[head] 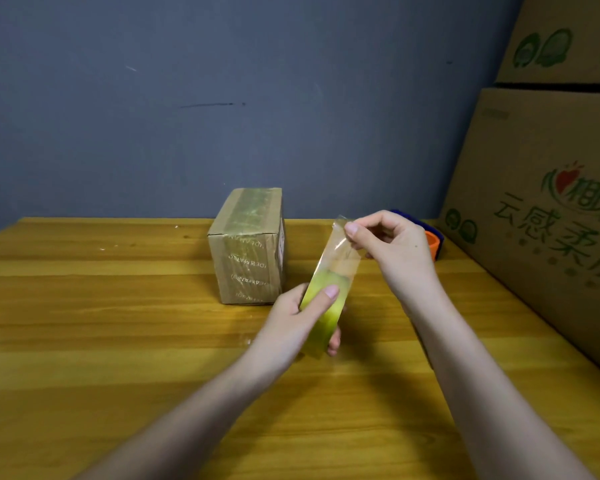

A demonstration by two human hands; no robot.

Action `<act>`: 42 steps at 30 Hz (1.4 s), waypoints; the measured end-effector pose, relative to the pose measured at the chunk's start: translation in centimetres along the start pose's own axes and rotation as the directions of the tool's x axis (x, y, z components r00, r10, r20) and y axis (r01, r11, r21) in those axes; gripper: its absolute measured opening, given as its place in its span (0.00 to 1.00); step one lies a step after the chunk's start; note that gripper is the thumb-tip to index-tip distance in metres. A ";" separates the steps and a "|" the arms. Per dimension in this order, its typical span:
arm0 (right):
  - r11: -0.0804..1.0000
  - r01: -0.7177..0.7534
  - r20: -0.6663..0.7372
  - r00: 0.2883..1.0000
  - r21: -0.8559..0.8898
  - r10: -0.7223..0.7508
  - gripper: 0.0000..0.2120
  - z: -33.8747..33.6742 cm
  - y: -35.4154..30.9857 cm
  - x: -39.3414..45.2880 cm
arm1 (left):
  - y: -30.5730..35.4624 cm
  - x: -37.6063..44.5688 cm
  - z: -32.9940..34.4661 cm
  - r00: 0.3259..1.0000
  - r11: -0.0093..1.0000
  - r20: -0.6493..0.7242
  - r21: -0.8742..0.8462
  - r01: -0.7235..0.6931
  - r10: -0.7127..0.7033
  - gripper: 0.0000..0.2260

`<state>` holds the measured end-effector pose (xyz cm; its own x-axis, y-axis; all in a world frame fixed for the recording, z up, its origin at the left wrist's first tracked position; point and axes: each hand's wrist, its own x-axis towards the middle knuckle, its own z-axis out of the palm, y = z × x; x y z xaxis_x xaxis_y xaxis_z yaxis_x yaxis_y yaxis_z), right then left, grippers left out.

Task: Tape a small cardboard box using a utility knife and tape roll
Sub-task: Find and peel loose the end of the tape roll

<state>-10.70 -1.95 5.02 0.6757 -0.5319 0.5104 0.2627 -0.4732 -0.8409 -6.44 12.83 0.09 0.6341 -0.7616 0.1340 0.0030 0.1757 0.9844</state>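
A small cardboard box stands on the wooden table, with clear tape over its top and front. My left hand grips a yellowish roll of clear tape just right of the box, thumb on its outer face. My right hand pinches the free end of the tape strip, which runs from the roll up to the fingers. An orange and blue object, possibly the utility knife, lies behind my right hand, mostly hidden.
Large printed cardboard cartons are stacked along the table's right side. A blue-grey wall stands right behind the table.
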 end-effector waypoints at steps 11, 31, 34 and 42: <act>0.995 -0.083 0.049 0.996 0.054 0.080 0.03 0.5 0.7 -0.6 | -0.4 -0.5 -0.8 0.983 0.976 0.005 0.114 -0.184 0.185 0.13; 0.974 -0.203 0.178 0.967 0.101 0.183 0.03 1.0 1.5 -1.7 | -0.3 -1.3 -1.5 0.977 0.954 0.076 0.214 -0.210 0.198 0.14; 0.969 -0.220 0.196 0.961 0.110 0.196 0.04 1.2 1.5 -1.9 | -0.3 -1.4 -1.6 0.978 0.952 0.076 0.224 -0.207 0.194 0.12; 0.919 -0.364 0.282 0.907 0.149 0.314 0.04 1.5 1.7 -2.3 | -0.6 -1.4 -1.8 0.973 0.944 0.078 0.237 -0.231 0.218 0.10</act>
<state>-10.79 -0.48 2.15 0.8893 -0.4327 0.1483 0.0981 -0.1361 -0.9858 -5.95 14.98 -0.86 0.5570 -0.7512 0.3541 -0.3268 0.1937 0.9250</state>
